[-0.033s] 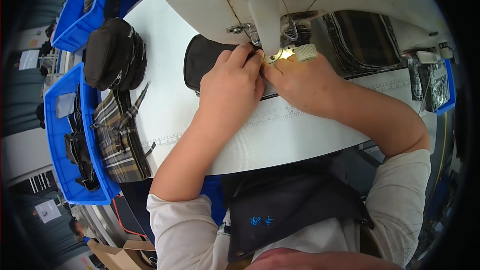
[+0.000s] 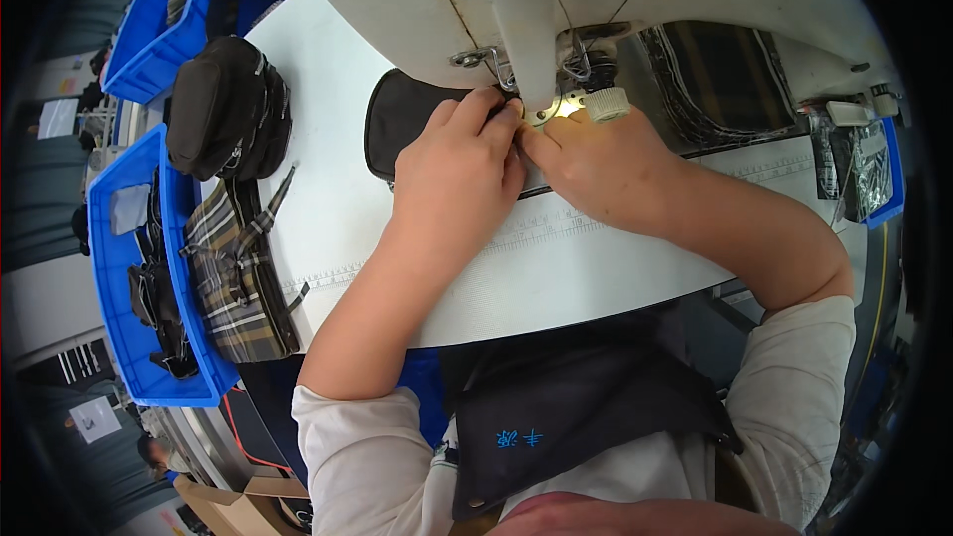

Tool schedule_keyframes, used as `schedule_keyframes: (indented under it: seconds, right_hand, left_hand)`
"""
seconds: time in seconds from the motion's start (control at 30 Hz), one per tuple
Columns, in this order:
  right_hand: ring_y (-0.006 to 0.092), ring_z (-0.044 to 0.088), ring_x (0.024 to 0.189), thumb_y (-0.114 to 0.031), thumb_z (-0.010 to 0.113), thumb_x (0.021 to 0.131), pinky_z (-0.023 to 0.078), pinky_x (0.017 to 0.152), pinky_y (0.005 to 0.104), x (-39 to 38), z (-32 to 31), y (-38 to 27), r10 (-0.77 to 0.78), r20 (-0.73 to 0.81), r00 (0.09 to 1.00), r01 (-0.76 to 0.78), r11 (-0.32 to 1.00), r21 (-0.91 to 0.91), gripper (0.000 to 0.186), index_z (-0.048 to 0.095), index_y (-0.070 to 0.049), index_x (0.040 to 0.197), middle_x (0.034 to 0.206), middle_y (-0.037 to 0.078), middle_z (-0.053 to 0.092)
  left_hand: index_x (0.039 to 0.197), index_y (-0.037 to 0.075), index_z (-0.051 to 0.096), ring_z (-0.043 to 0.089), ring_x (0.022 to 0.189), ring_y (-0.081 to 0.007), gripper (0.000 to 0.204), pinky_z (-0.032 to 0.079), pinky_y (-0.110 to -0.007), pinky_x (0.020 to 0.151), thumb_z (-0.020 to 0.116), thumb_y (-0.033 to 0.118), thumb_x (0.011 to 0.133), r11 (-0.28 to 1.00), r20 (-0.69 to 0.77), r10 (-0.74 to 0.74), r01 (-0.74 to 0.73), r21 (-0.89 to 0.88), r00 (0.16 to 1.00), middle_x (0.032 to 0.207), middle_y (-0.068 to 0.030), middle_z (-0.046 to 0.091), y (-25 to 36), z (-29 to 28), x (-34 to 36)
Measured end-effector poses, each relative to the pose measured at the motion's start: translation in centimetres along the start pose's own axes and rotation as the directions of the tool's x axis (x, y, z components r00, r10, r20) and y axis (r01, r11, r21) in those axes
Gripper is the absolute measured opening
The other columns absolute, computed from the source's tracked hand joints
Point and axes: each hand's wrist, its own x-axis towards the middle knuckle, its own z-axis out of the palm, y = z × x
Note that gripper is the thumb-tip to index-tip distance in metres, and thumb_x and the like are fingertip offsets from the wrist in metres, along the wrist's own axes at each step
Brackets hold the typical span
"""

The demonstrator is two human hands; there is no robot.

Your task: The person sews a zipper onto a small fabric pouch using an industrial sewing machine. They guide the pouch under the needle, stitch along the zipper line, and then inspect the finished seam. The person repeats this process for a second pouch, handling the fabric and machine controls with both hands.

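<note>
A black fabric piece with a rounded corner (image 2: 395, 124) lies flat under the head of a white sewing machine (image 2: 397, 0). On its right part, close to the needle area, my left hand (image 2: 457, 159) presses down with bent fingers, pinching the edge. My right hand (image 2: 606, 169) is beside it, thumb and fingers closed on the same piece just in front of the lit needle plate (image 2: 546, 117). The fingertips of both hands nearly meet. The needle itself and the exact grip are hidden by my fingers and the machine.
The white table (image 2: 333, 169) carries a printed ruler strip. At left stand stacked black pouches (image 2: 213, 104) and plaid fabric pieces (image 2: 238, 288), beside a blue bin (image 2: 109, 313). Dark plaid panels (image 2: 720, 79) lie at right under the machine arm. Another blue bin (image 2: 893, 174) sits beyond.
</note>
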Motion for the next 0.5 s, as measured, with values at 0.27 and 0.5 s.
schedule_keyframes:
  seconds: [0.27,0.5]
  right_hand:
    - [0.0239,0.069,0.098,-0.010,0.070,0.082,0.058,0.071,0.0352,-0.2,-0.2,-0.5,-0.052,0.076,0.996,0.045,0.995,0.092,0.037,0.069,-0.006,0.118,0.105,0.007,0.066]
    - [0.0353,0.066,0.121,-0.010,0.064,0.083,0.052,0.107,0.0417,-0.7,0.1,-1.4,-0.190,0.048,0.981,0.193,0.980,-0.052,0.039,0.070,0.011,0.116,0.126,0.023,0.070]
  left_hand:
    - [0.136,0.009,0.066,0.064,0.109,-0.0316,0.062,0.053,-0.040,0.098,0.069,-0.002,0.075,0.842,0.237,-0.038,0.159,-0.515,0.971,0.131,-0.0103,0.068,-2.9,-3.0,-0.5]
    - [0.121,0.012,0.070,0.068,0.102,-0.0294,0.045,0.057,-0.041,0.087,0.080,0.007,0.077,0.980,-0.019,-0.064,0.059,-0.188,0.998,0.113,-0.0050,0.073,-1.6,-0.7,-0.2]
